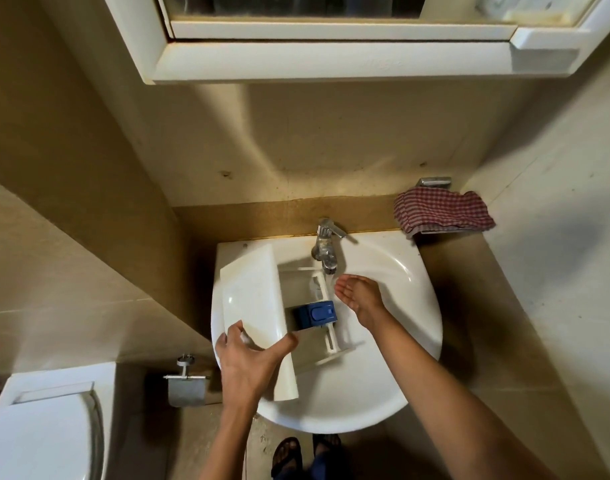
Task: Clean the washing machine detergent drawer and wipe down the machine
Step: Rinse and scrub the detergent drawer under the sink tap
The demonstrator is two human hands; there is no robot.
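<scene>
The white detergent drawer (pixel 251 303) lies in the white washbasin (pixel 400 271), its broad front panel to the left and a blue insert (pixel 317 315) in its tray. My left hand (pixel 248 362) grips the near end of the front panel, thumb on one side and fingers on the other. Water runs from the chrome tap (pixel 326 244) onto the tray. My right hand (pixel 357 294) is cupped, palm up, right beside the stream with nothing in it.
A red checked cloth (pixel 442 211) lies on a ledge at the back right of the basin. A white toilet (pixel 44 424) and a metal paper holder (pixel 186 382) stand at the lower left. A mirrored cabinet (pixel 331 60) hangs overhead. My sandalled feet (pixel 307 455) show below the basin.
</scene>
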